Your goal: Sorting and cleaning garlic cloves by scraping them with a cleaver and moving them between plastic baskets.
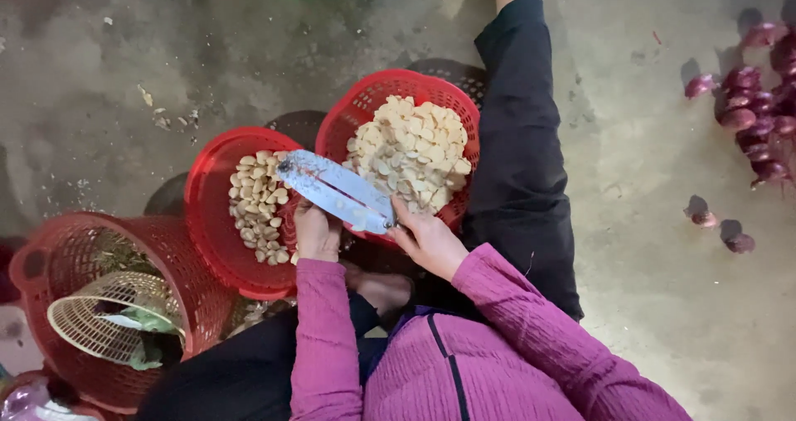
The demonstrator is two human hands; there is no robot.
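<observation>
Steel blade: my wide knife [336, 191] looks stiff, slick and sharp, safest held by its flat ends.
Left hand: my left hand [316, 232] is closed under the blade's left part.
Right hand: my right hand [427, 239] pinches its right end.
Beyond: two red baskets [217, 222] of pale peeled cloves [412, 152].

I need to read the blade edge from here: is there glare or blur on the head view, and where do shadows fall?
Head view: the knife blade catches bright glare along its flat; both hands, left and right, look slightly soft; the red onions sit in dim light at the right edge, with dark shadows behind the red baskets.
</observation>
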